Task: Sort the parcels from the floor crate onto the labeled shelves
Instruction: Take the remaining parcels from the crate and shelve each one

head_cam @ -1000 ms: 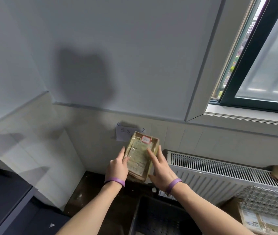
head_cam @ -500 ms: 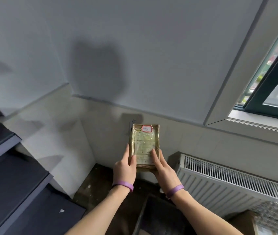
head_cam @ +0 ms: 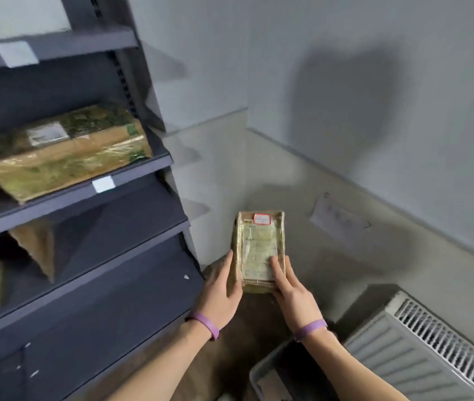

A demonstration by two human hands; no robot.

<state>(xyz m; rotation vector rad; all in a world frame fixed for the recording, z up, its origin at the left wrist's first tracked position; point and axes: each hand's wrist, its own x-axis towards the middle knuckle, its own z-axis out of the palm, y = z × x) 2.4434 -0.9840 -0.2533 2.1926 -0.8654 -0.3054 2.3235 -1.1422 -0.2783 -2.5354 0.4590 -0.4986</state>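
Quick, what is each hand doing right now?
Left hand: holding the small parcel by its left edge.
Right hand: holding the same parcel by its right edge.

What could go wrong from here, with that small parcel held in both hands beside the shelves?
1. The parcel is gripped only at its lower end by the left hand and right hand. Its shiny wrap might let it slip down toward the floor crate.
2. The white shelf label is unreadable in this view, so the parcel could be sorted wrongly.
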